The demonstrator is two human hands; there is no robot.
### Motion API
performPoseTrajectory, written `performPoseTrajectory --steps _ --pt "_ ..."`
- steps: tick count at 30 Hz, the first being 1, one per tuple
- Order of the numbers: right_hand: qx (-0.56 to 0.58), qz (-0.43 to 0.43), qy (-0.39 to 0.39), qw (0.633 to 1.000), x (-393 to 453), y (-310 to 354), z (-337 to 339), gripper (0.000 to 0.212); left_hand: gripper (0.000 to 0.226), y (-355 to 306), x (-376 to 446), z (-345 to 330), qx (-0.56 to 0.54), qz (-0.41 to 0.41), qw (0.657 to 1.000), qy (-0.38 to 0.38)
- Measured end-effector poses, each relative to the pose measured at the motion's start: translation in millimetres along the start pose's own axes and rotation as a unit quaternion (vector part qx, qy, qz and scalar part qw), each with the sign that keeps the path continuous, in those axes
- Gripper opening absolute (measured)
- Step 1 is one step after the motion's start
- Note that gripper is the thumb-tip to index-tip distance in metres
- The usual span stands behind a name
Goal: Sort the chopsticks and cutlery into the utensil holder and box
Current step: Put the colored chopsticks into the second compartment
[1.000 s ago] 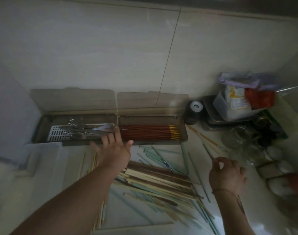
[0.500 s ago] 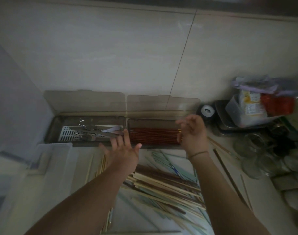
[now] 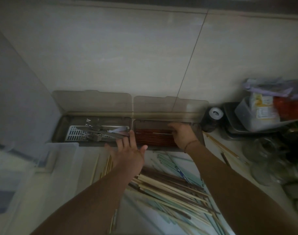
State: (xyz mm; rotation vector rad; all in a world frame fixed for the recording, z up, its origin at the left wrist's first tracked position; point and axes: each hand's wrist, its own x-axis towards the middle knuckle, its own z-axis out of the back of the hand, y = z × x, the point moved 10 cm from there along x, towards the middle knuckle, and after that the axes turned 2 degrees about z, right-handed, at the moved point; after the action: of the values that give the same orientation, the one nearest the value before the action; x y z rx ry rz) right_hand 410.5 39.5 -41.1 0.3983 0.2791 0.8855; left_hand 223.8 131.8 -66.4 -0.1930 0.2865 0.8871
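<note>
Jars (image 3: 270, 160) and a food tub (image 3: 257, 114) crowd the desk's (image 3: 217, 150) right. Red chopsticks (image 3: 153, 137) lie left-right in the utensil holder's (image 3: 93, 145) right bin. Left hand (image 3: 129, 153) spread on its rim; right hand (image 3: 183, 134) curled over them, grip unclear.

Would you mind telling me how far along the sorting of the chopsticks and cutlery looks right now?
Partly done. The utensil holder has metal cutlery in its left compartment and red chopsticks in its right. The right hand is over those chopsticks, the left hand spread on the holder's front edge. Left: a large pile of loose chopsticks on the counter.
</note>
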Motion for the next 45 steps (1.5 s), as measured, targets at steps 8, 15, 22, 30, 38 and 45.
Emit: performPoseTrajectory --steps 8,15,22,30,38,45 --pt "0.087 -0.151 -0.306 0.936 -148 -75 64 0.014 0.072 0 -1 -2 -0.001 0.007 1.000 0.002" --pt "0.046 -0.251 -0.136 0.957 -212 -130 1 0.023 0.071 -1 0 -3 -0.003 0.013 1.000 -0.001" --pt "-0.045 -0.312 -0.087 0.945 -217 -144 -1 0.020 0.071 1 1 -3 -0.011 0.010 1.000 -0.005" --pt "0.036 -0.311 -0.188 0.931 -198 -122 48 0.006 0.072 1 0 -1 -0.008 0.007 1.000 -0.007" --pt "0.431 -0.162 -0.319 0.828 -126 -41 100 0.016 0.073 0 -1 -1 -0.016 -0.004 1.000 -0.011" --pt "0.432 -0.120 -0.133 0.884 -67 -8 47 0.018 0.073 0 1 -3 -0.015 -0.005 1.000 -0.008"
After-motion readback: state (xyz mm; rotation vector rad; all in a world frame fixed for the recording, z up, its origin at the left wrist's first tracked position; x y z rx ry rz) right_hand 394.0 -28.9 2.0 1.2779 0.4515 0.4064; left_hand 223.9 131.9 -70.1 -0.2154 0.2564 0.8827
